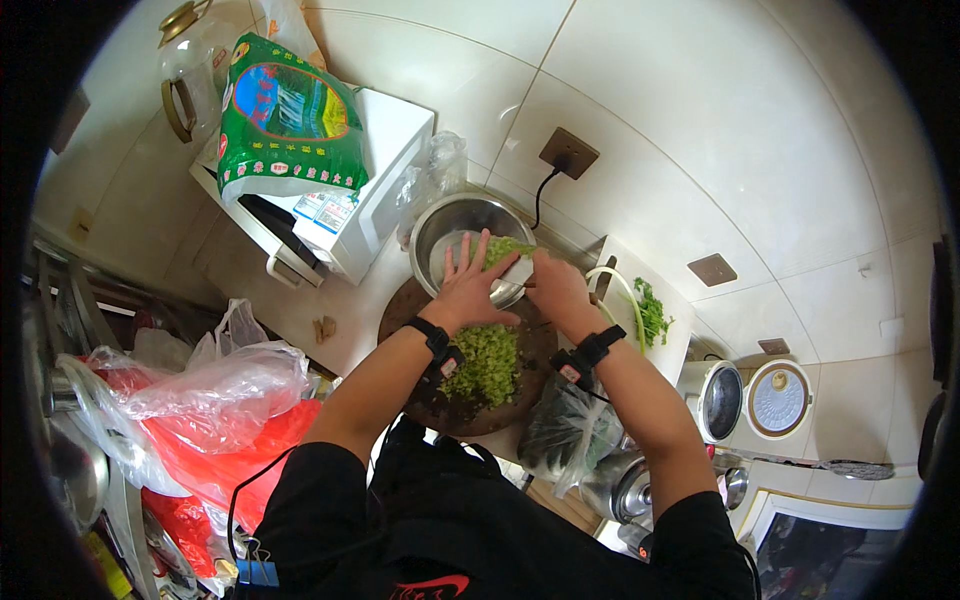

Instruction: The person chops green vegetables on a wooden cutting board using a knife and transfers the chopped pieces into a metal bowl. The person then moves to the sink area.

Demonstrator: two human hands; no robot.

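Note:
My right hand grips the handle of a cleaver, whose blade is over a steel bowl. Chopped green vegetable lies on the blade. My left hand is spread beside the blade at the bowl's near side, fingers apart; whether it touches the blade I cannot tell. Below my hands, a round dark chopping board bears a heap of chopped green vegetable. The bowl stands at the far edge of the board.
A white appliance carries a green printed bag at upper left. Plastic bags fill the left side. A tied plastic bag is by the board's right edge. Leafy greens with long stalks and an open rice cooker stand farther right.

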